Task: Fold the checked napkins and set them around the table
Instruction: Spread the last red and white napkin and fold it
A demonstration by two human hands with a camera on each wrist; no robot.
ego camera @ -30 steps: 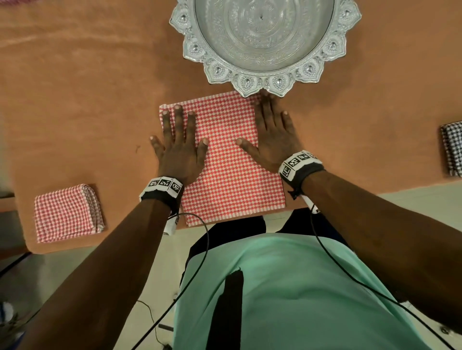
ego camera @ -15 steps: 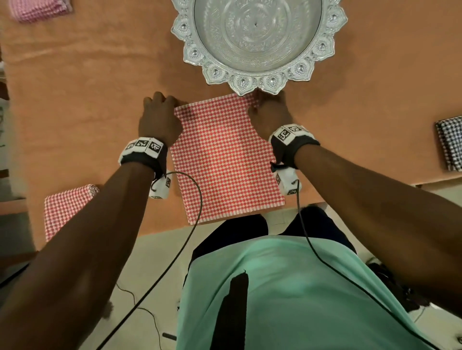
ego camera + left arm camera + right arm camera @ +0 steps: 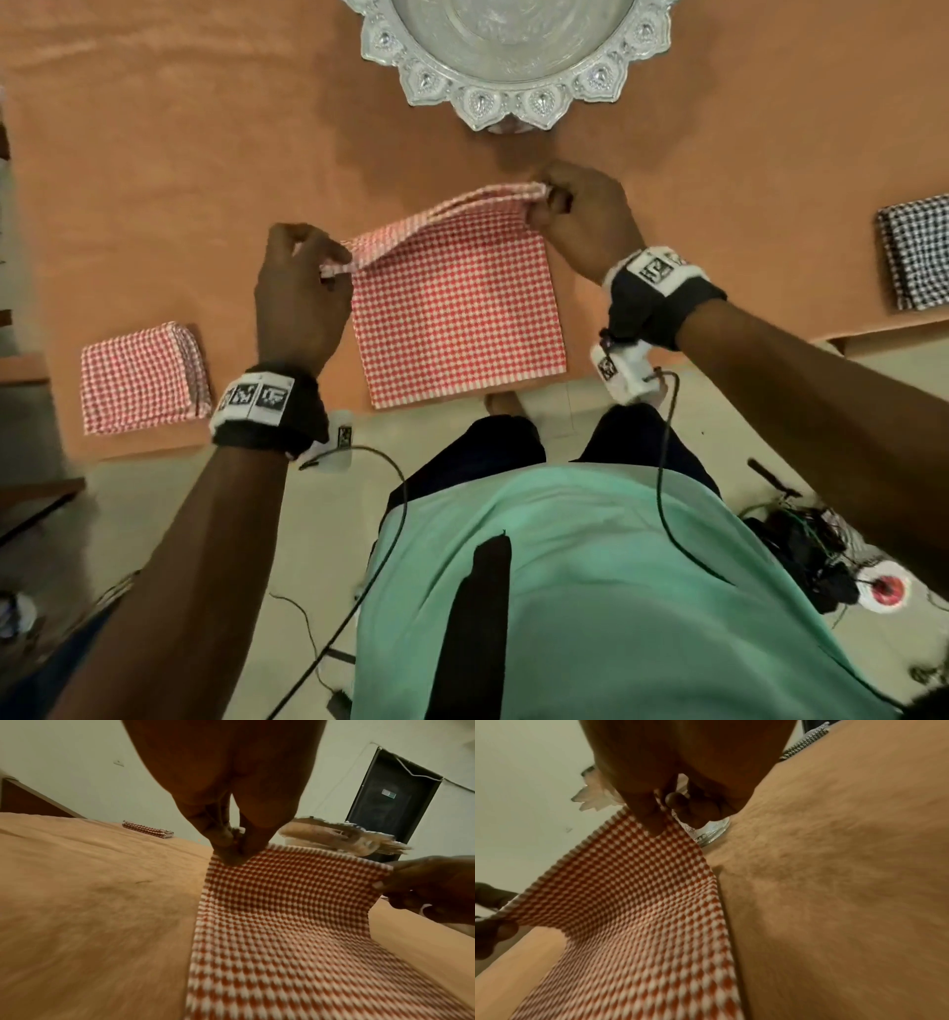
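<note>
The red napkin (image 3: 457,308) lies on the bench (image 3: 179,154) at the near edge, directly in front of the person. Its far edge is lifted clear of the cloth; its near edge rests flat at 6 o'clock.

Left hand (image 3: 300,298): fingers and thumb pinch the far-left corner of the napkin, as the left wrist view confirms. Right hand (image 3: 583,221): fingers and thumb pinch the far-right corner. Both grips are closed on the fabric. The right hand sits further out, toward 12 o'clock, so the lifted edge runs aslant, roughly from 8 to 2 o'clock.

The napkin's long axis runs 12 to 6. The free near edge lies at 6 o'clock from both grips, so the fold in hand appears to call for drawing the held edge toward the body and laying it on the near edge. The slant of the held edge may need squaring, or the corners could miss.

A folded red napkin (image 3: 141,377) lies at 9 o'clock, a dark checked napkin (image 3: 916,252) at 3 o'clock, both well apart. A silver tray (image 3: 513,61) stands at 12 o'clock, near the right hand but not touching it.
</note>
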